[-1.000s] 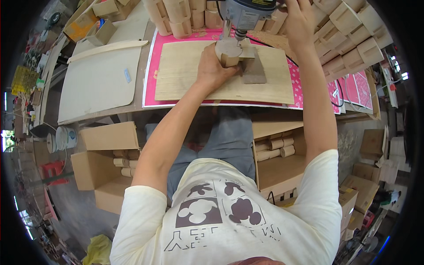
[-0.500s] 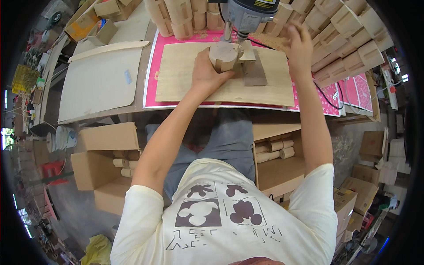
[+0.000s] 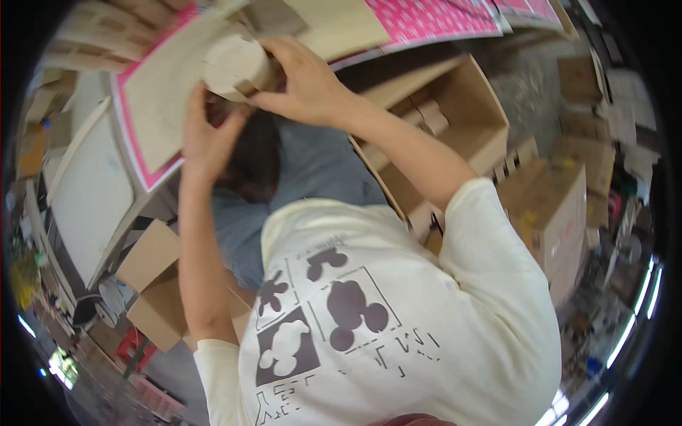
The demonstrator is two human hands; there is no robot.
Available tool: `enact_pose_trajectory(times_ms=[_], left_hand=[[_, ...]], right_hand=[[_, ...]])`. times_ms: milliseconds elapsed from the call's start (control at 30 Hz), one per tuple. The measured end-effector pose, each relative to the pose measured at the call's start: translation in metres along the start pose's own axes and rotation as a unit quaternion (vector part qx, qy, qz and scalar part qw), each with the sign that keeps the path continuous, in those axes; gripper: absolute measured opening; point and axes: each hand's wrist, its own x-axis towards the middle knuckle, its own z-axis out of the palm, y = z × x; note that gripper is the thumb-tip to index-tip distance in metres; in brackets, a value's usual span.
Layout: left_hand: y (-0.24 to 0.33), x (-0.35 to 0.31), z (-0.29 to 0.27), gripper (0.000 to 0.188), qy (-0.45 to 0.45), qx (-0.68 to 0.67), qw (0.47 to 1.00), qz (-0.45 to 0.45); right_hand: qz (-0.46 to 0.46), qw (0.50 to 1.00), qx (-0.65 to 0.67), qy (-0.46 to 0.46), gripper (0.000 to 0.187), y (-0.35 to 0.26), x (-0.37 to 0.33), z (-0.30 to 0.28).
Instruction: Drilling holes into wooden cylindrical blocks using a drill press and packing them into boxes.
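Note:
Held up near the table's front edge is a round, pale wooden block [image 3: 236, 69] with a notch in its side. My right hand [image 3: 307, 84] grips it from the right, fingers over the far side and thumb at the near side. On its left and underneath is my left hand [image 3: 207, 138], fingers and thumb curved around the lower part. Motion blur hides exactly where the left fingertips touch. Beneath the block lies a thin wooden board [image 3: 158, 106] on a pink printed sheet [image 3: 444, 20].
Several wooden pieces [image 3: 106, 32] are stacked at the far left. An open cardboard box [image 3: 469, 142] holding wooden pieces stands right of my legs; another open box [image 3: 158, 312] is at the left. A pale flat panel [image 3: 92, 192] lies on the left table.
My view has turned. The wooden block has come away from the drill toward me. My right hand, raised and apart from it before, now grips it along with my left.

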Motion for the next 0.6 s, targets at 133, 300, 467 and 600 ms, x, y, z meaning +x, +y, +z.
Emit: enact_pose_trajectory(times_ms=[133,300,467,600], left_hand=[[0.015,-0.007,0.014,0.073,-0.070,-0.012,0.996,0.055],[0.019,0.007,0.032,0.059,-0.080,0.024,0.991,0.108],[0.013,0.014,0.035,0.052,-0.091,0.075,0.987,0.111],[0.012,0.011,0.034,0.050,-0.078,0.070,0.990,0.094]], right_hand=[[0.094,0.995,0.039,-0.011,0.086,0.000,-0.042,-0.050],[0.311,0.905,0.235,0.171,0.056,0.021,-0.135,-0.130],[0.508,0.730,0.261,0.375,0.047,0.120,-0.247,-0.171],[0.706,0.589,0.140,0.366,0.060,0.221,-0.329,-0.151]])
